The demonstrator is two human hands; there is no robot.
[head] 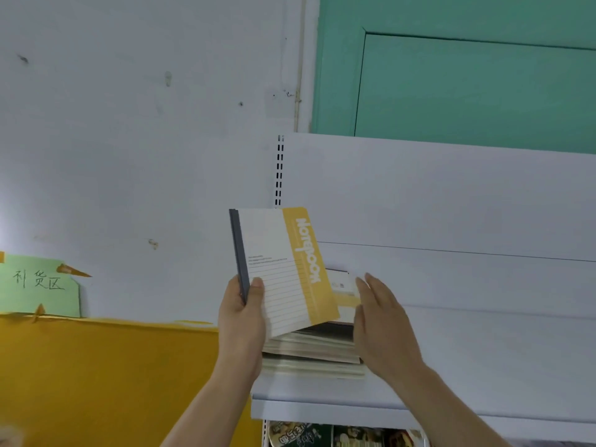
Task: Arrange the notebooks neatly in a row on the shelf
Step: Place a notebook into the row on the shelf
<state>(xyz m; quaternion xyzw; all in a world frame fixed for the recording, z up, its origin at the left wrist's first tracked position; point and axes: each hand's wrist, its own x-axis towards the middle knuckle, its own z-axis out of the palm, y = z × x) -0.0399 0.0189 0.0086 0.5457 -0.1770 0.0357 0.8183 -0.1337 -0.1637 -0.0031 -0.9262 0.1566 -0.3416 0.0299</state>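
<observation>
Shelf [483, 375]: carries stacked notebooks [309, 353], lower centre.
Left hand [240, 321]: grips yellow notebook [287, 272] upright.
Right hand [383, 321]: fingers straight, against stack.

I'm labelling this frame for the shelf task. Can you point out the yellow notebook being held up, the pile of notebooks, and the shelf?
yellow notebook [283, 269]: head view, on its lined front cover.
pile of notebooks [316, 350]: head view, on the page edges.
shelf [322, 409]: head view, on its front lip.

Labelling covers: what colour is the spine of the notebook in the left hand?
Dark grey, on the white-and-yellow lined notebook; head view.
</observation>
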